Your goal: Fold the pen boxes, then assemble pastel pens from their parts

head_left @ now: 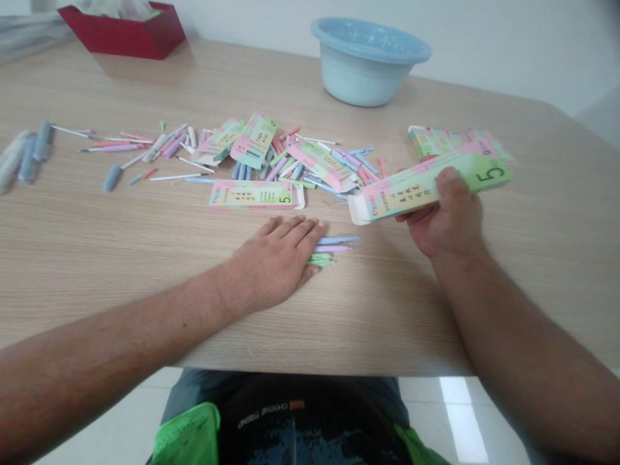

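My left hand (278, 258) lies on the wooden table (145, 258) with its fingers laid over a small bunch of pastel pens (334, 245), whose blue, purple and green ends stick out to the right. My right hand (448, 216) holds a long pastel pen box (426, 184) with a large "5" printed on it, thumb on top, its open flap pointing left. Just behind that box lies another box (455, 141). A flat box (256, 194) rests on the table above my left hand.
A heap of loose pastel pens and several more boxes (290, 158) spreads across the table's middle. More pens and caps (29, 155) lie at the left. A light blue basin (368, 59) stands at the back, a red box (126, 29) in the far left corner.
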`<state>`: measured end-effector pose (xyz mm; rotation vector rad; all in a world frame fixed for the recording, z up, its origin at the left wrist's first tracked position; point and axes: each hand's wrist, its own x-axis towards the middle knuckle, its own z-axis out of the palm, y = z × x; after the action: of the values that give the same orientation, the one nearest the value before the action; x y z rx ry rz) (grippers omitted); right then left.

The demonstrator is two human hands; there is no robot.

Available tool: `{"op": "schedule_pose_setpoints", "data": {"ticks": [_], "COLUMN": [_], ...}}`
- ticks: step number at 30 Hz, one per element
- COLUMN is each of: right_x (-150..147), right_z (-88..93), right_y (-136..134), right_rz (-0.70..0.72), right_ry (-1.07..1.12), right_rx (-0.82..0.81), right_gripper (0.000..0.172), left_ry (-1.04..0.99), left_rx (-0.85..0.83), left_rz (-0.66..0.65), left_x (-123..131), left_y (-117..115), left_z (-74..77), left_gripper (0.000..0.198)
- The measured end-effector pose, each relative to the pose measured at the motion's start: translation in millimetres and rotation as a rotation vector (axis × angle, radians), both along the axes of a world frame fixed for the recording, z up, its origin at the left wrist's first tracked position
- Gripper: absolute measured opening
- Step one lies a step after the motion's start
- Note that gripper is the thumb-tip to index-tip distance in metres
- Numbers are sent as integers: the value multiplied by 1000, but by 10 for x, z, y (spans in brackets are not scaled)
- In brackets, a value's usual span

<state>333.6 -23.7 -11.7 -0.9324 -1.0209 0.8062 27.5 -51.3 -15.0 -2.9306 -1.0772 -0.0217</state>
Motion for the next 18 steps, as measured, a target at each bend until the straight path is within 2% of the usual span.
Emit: {"op": "schedule_pose_setpoints", "data": {"ticks": [6, 18], "right_x": [-11, -109], "right_z": [20, 47], "right_y": [0, -22], "right_rz": [14, -22], "right_ry": [0, 7], "right_rx": [-17, -27], "right_gripper": [48, 59], "left_ry": [66, 36], "left_rx": [-39, -112], "left_rz": [10, -43], "left_x": [30, -47], "left_y": [-41, -10], "left_z": [73, 11], "left_gripper": [77, 73]}}
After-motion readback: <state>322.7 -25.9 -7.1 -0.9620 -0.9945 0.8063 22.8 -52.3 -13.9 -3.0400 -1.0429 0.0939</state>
